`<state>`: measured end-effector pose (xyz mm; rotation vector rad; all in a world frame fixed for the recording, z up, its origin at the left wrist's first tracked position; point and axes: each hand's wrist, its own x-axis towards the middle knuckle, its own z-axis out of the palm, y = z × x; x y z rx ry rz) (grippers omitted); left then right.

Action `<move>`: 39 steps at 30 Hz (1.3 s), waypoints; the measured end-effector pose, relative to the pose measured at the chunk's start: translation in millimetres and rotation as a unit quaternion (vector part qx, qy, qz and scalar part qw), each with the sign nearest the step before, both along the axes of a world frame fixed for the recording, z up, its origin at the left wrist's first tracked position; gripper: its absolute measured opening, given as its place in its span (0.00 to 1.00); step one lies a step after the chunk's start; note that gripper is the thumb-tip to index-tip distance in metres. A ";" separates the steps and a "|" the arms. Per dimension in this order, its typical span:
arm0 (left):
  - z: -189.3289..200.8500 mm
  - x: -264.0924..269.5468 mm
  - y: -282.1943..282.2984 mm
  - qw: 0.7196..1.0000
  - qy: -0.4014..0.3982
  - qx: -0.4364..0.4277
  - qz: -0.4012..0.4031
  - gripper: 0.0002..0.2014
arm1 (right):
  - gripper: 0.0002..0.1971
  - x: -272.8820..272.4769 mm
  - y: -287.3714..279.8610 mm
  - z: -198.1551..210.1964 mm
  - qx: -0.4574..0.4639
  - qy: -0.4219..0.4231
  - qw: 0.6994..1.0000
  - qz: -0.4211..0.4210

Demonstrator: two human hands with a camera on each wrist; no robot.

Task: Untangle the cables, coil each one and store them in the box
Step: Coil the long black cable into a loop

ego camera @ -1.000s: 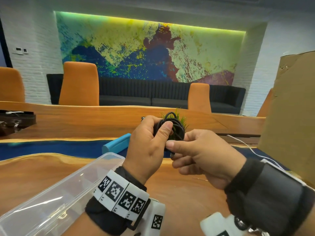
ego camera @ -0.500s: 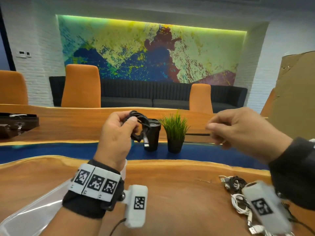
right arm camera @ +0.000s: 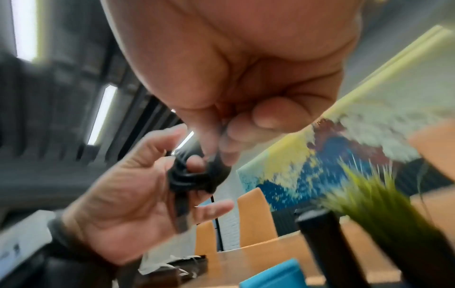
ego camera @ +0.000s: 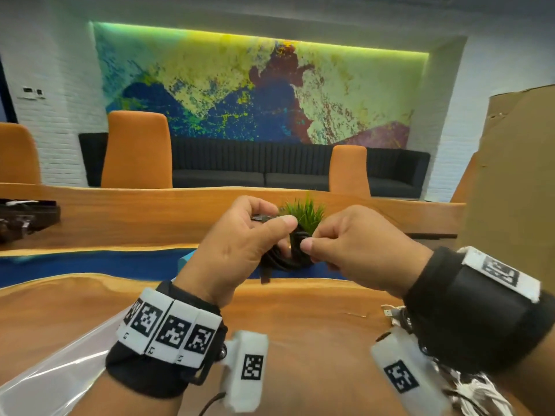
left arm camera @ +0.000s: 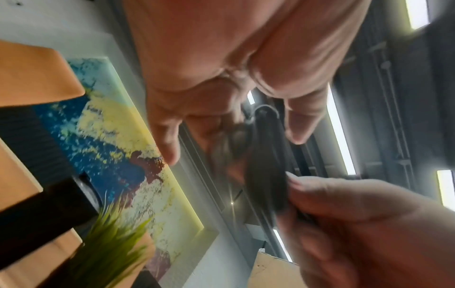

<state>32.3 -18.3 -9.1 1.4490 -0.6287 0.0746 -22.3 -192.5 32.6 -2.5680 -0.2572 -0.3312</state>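
Hands raised above the desk's (ego camera: 300, 325) near edge: your left hand (ego camera: 237, 250) grips the coiled black cable (ego camera: 295, 250), your right hand (ego camera: 357, 250) pinches its wrap. Clear box (ego camera: 60, 370) sits at the near left corner.

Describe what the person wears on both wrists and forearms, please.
The left wrist carries a black strap with a row of white blocks printed with black square codes. The right wrist has a wide black band with one white code tag. Under each wrist hangs a white camera box bearing a code; a thin dark cable leaves the left one.
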 end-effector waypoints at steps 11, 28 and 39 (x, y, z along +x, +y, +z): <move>-5.2 2.6 8.2 0.978 0.089 -0.066 -0.175 0.26 | 0.17 -2.4 -16.4 28.7 -0.227 -0.142 0.962 0.055; -14.7 2.1 -11.5 0.990 0.033 -0.083 -0.105 0.10 | 0.14 2.8 -44.9 48.4 -0.333 -0.170 0.925 0.067; -18.9 5.5 -11.5 0.994 -0.071 0.077 0.033 0.09 | 0.17 14.3 -25.6 6.9 -0.145 -0.096 0.983 0.054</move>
